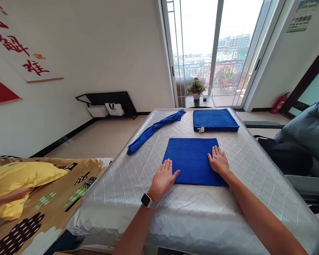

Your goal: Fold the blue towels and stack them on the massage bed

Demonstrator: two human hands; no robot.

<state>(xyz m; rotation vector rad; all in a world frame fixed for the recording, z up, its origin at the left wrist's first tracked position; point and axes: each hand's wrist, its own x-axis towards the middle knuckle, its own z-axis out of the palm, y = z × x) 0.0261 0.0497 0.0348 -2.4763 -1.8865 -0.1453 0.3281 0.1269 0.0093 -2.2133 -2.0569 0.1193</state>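
I am resting the fingers of the left hand [162, 177] flat and extended on the near left part of a folded blue towel [192, 156], thumb spreading inward over the fabric, nothing clenched. I am laying the right hand [219, 161] palm down across its right edge, the fingers pointing away and slightly parted, also gripping nothing. The towel is lying as a smooth, flat rectangle between and under the two hands, and a smartwatch [146, 200] is sitting on the left wrist. Everything here is resting on a silver quilted cover [117, 198]. Just beyond the towel, toward the right, I am seeing a neat stack of folded blue towels [216, 118], with a white tag [201, 129] showing at its near side. Toward the left, a long, narrow, bunched blue cloth [156, 129] is stretching diagonally over the cover, apart from the stack. Farther left and lower, another person's hand [20, 193] is touching a yellow pillow [34, 173] on brown patterned bedding [58, 193]. Past the far edge of the cover, a potted plant [196, 87] is standing on a small dark table [190, 103] in front of a sliding glass door [215, 46]. A white bag [115, 109] is resting by a black rack [111, 97] near the left wall, and a red fire extinguisher [279, 103] is standing by the right wall.
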